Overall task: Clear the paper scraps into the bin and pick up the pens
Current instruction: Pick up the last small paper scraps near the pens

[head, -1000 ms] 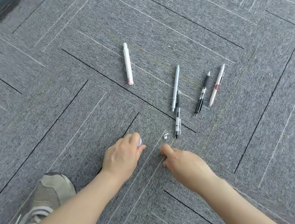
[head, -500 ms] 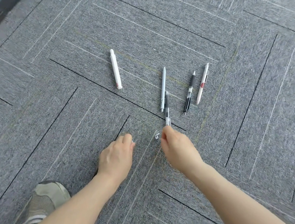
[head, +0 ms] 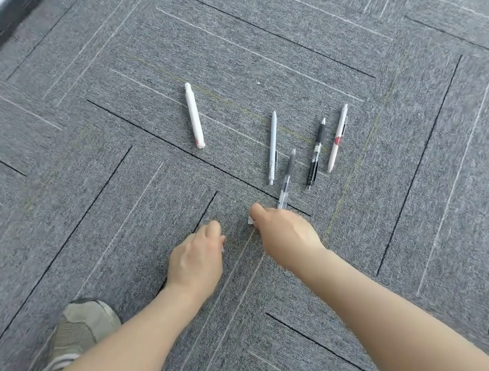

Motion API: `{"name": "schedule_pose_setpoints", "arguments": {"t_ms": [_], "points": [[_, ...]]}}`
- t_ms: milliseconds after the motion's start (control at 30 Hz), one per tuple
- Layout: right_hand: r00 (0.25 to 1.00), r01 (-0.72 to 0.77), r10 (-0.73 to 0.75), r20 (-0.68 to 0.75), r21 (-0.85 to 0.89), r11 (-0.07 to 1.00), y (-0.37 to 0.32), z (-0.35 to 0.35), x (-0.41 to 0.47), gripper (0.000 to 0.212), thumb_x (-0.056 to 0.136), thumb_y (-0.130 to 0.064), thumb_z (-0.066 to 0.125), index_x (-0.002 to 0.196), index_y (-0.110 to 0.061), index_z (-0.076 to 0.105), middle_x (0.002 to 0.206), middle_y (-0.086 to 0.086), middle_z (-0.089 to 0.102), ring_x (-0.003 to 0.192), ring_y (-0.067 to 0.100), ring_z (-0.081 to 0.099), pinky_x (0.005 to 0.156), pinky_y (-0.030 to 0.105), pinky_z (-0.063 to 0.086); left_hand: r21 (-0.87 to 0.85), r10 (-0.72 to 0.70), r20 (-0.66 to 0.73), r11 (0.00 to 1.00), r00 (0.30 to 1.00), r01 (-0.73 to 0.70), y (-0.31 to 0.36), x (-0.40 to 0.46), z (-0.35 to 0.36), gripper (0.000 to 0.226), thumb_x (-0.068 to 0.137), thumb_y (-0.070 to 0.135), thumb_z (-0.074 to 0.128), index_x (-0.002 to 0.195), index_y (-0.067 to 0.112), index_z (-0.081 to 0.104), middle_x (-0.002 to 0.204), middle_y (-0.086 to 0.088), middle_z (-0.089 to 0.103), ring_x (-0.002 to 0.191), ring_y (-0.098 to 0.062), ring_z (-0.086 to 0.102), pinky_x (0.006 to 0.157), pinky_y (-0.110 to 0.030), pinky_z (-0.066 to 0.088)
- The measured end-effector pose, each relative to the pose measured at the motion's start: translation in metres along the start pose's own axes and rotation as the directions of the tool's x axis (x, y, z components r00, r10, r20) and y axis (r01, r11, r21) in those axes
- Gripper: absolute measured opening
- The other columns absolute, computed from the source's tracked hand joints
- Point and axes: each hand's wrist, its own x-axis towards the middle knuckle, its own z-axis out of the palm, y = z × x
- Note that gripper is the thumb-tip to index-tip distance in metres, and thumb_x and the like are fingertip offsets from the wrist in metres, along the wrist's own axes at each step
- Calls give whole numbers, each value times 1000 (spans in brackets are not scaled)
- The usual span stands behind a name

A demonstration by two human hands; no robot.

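On carpet (head: 56,164): five pens (head: 273,147) beyond hands; right (head: 284,235), left (head: 198,261) pinch paper scraps (head: 250,221).

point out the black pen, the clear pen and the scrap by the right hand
black pen (head: 316,154): head view, silver band at mid barrel
clear pen (head: 285,184): head view, clear lower barrel
paper scrap (head: 250,221): head view, white bit at the fingers

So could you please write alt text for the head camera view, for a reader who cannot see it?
Two bare hands reach down to grey carpet: the right hand pinches a small paper scrap, and the left hand is closed beside it. Five pens lie on the carpet beyond, and a shoe shows at lower left.
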Motion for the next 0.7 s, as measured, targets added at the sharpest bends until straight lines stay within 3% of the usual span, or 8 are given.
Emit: {"name": "schedule_pose_setpoints", "arguments": {"t_ms": [200,333,433,600,700], "points": [[995,-76,88,-43,237,969,13,-2,-7,13,98,-7,46,93,-18,40,72,8,59,60,26,57,54,46,55,-204,-133,-68,972,989,116,0,4,-1,21,101,30,29,87,18,39,63,5,53,49,-12,51,42,-27,38],[979,-78,166,-115,543,836,15,-5,-28,16,102,-29,45,89,-20,47,68,3,58,52,18,46,50,32,41,-332,-155,-108,937,982,112,7,1,-7,20,101,26,32,86,16,41,62,5,50,49,-11,44,42,-27,26],[932,-77,307,-193,722,687,23,-20,-45,18,102,-29,47,89,-17,51,62,-2,53,46,9,35,43,22,33,-498,-125,-146,867,981,36,41,8,-26,17,100,22,37,87,14,45,69,12,50,57,-6,45,46,-26,25],[701,61,623,-347,900,432,62,-66,-94,19,100,-25,51,82,-20,51,62,-2,50,51,9,38,49,30,34,-761,155,-204,596,967,-256,153,29,-71,20,100,20,39,83,15,48,67,11,52,53,-3,45,48,-17,32],[499,194,743,-445,893,405,92,-104,-144,22,98,-23,52,77,-25,50,61,-2,48,53,16,37,50,34,32,-844,364,-206,404,908,-353,237,30,-98,22,100,20,40,81,13,48,60,5,44,50,-8,36,49,-29,35]]}}
